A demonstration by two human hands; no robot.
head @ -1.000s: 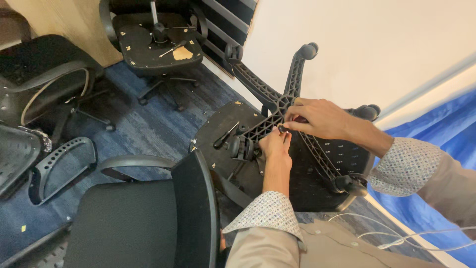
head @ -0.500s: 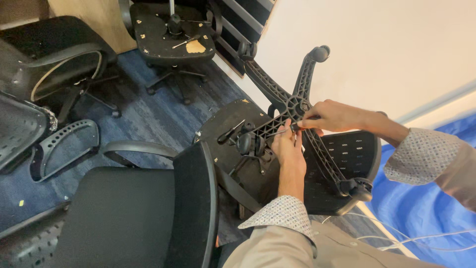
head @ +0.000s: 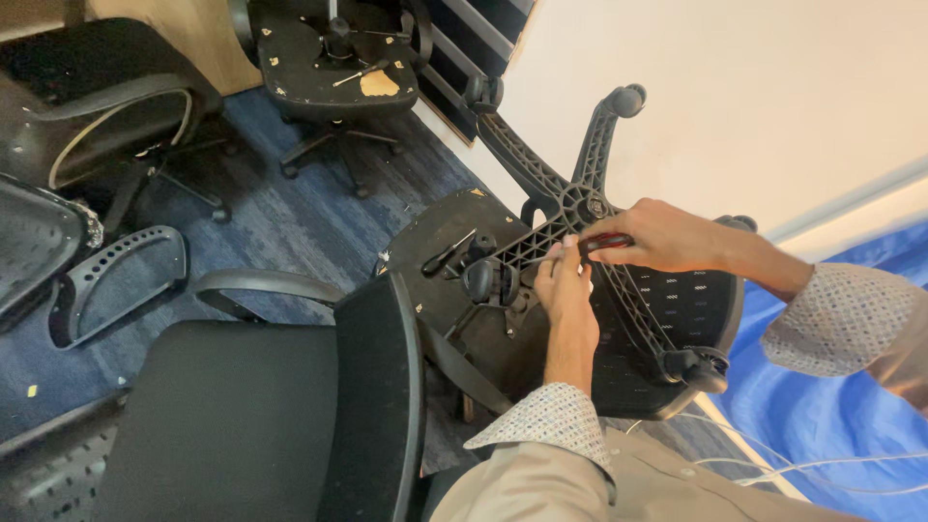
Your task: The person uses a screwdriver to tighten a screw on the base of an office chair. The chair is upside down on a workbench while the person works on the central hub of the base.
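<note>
A black five-star chair base [head: 580,208] with casters lies upturned over an overturned chair seat [head: 454,280] and mesh backrest [head: 677,319]. My right hand [head: 657,237] is closed around a dark red-handled tool [head: 604,242] held at the base's hub. My left hand [head: 565,290] rests on the base just below the hub, fingertips touching a spoke beside the tool's tip. A screwdriver [head: 447,253] lies on the seat underside to the left.
A black office chair [head: 251,406] stands close at lower left. An upturned seat on a base [head: 333,58] sits at the back. A loose armrest [head: 116,275] and other chair parts lie on the blue carpet. Blue sheet [head: 831,406] at right.
The view has shifted right and closer. My right hand has slid a little down along the hub with the tool, and my left hand has stayed on the base.
</note>
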